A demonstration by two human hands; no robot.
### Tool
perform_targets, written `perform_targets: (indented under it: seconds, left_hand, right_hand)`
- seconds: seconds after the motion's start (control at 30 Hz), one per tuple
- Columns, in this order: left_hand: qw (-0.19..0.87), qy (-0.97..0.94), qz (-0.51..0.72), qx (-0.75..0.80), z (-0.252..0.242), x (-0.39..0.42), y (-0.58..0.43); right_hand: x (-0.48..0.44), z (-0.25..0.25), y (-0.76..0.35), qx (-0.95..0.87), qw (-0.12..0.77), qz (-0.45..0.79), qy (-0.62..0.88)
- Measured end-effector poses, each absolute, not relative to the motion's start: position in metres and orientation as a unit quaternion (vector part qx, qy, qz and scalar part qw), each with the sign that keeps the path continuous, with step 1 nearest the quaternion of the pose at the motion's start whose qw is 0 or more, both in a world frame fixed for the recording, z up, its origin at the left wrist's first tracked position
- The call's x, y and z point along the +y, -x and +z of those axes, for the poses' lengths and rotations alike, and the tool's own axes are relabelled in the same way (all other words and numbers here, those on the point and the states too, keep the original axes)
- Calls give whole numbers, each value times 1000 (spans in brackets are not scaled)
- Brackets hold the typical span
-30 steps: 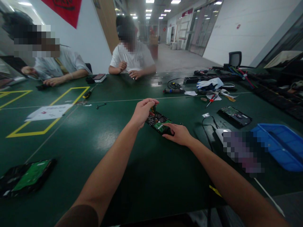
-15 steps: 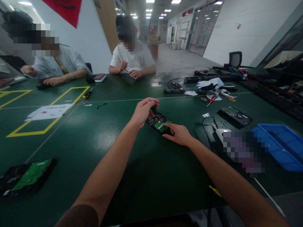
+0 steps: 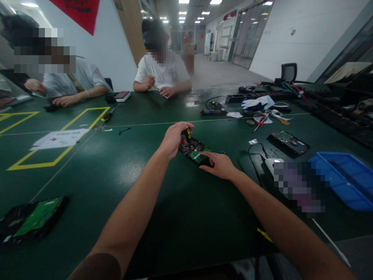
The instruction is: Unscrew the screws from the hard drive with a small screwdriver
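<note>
A green table (image 3: 180, 225) spreads under and all around both hands. Beyond them sit two co-workers, one (image 3: 164, 72) straight ahead, the other (image 3: 87, 76) off to the left. A blue tray (image 3: 346, 171) lies to the right of the right hand; between the two is a long object (image 3: 297, 188), blurred past recognising. Well left of the left forearm is a black unit with a green board (image 3: 37, 218); a paper sheet (image 3: 60, 139) lies farther ahead on that side. A black drive (image 3: 288, 143) sits right of the right hand. The black device (image 3: 194, 155) lies between the hands: the right hand (image 3: 220, 165), half closed, grips its right end, covering it; the left hand (image 3: 175, 139) curls round a black-and-yellow tool (image 3: 188, 134), its tip untraceable.
</note>
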State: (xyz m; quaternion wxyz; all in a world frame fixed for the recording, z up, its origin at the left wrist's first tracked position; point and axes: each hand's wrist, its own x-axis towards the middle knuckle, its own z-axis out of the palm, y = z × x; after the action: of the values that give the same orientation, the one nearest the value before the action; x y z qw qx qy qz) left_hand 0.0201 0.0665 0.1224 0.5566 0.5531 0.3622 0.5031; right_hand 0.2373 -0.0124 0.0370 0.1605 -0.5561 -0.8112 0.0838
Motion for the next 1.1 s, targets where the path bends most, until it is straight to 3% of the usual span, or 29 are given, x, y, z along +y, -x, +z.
perform_targets:
  seconds: [0.27, 0.77, 1.1]
  left_hand:
    - [631, -510, 485, 325, 127, 60, -25]
    - [551, -594, 479, 338, 123, 60, -24]
    - [618, -563, 452, 312, 123, 59, -25]
  right_hand:
    - [-12, 37, -237, -810, 155, 82, 559]
    - [-12, 36, -237, -809, 165, 88, 557]
    - [-12, 36, -237, -810, 161, 85, 558]
